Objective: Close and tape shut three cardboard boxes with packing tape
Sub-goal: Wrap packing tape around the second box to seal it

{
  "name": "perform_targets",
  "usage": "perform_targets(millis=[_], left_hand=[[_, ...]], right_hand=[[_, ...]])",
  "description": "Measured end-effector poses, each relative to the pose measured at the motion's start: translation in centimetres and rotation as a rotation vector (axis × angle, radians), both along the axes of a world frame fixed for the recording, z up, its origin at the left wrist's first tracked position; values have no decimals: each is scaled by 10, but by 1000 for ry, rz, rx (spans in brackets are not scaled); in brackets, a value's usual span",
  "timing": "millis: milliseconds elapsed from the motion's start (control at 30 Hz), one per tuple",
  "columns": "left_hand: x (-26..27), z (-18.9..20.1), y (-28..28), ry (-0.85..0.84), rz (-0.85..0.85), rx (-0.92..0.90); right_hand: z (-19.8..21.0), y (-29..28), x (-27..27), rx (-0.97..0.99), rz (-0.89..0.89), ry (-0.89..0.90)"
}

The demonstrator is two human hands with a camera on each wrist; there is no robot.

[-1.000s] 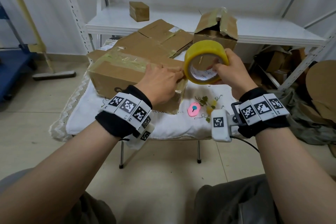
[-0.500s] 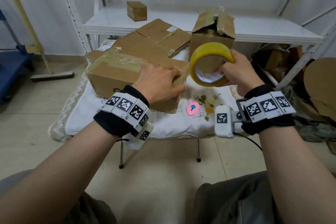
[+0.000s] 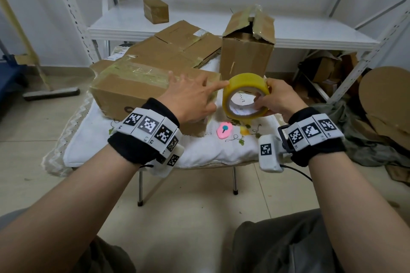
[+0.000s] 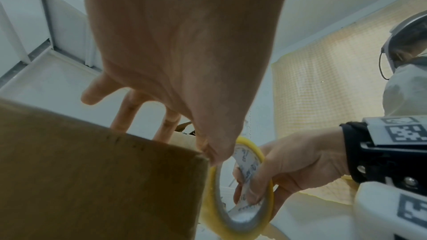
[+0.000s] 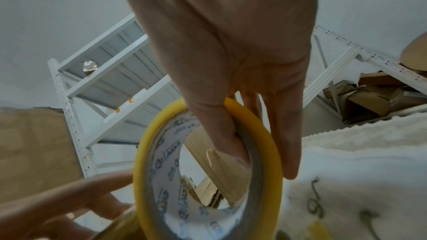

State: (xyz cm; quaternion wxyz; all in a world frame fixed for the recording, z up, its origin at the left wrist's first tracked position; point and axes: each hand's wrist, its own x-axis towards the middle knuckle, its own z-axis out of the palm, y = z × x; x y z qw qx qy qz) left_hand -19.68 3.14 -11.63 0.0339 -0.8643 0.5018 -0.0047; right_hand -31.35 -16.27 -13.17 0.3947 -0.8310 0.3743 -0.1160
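Right hand (image 3: 280,98) gripped yellow packing tape roll (image 3: 245,96), left hand (image 3: 190,97) fingers spread over taped cardboard box (image 3: 133,88), index fingertip touching roll

The white inner core of the tape roll (image 5: 171,176) carries repeating blue print; only broken letters such as "QU" and "AOS" come through, the rest blurred. The wristbands (image 3: 148,127) bear black-and-white square code markers with tiny digits, one reading "2".
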Motion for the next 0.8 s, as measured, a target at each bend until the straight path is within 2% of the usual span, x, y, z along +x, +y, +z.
perform_targets(millis=[300, 400, 467, 500, 633, 733, 800], left_hand=[[-4, -3, -3, -62, -2, 72], [-2, -4, -2, -55, -5, 64], [-2, -4, -1, -48, -7, 59], [-2, -4, -1, -46, -9, 58], [0, -4, 0, -29, -20, 54], [1, -3, 0, -31, -23, 54], [0, -4, 0, -41, -25, 59]], right_hand=[[-3, 10, 9, -113, 120, 157], [9, 16, 10, -184, 121, -8], [17, 23, 8, -128, 188, -141], [20, 27, 6, -101, 239, -147], [30, 41, -3, -16, 444, -58], [34, 48, -6, 88, 515, -23], [32, 50, -5, 68, 597, 68]])
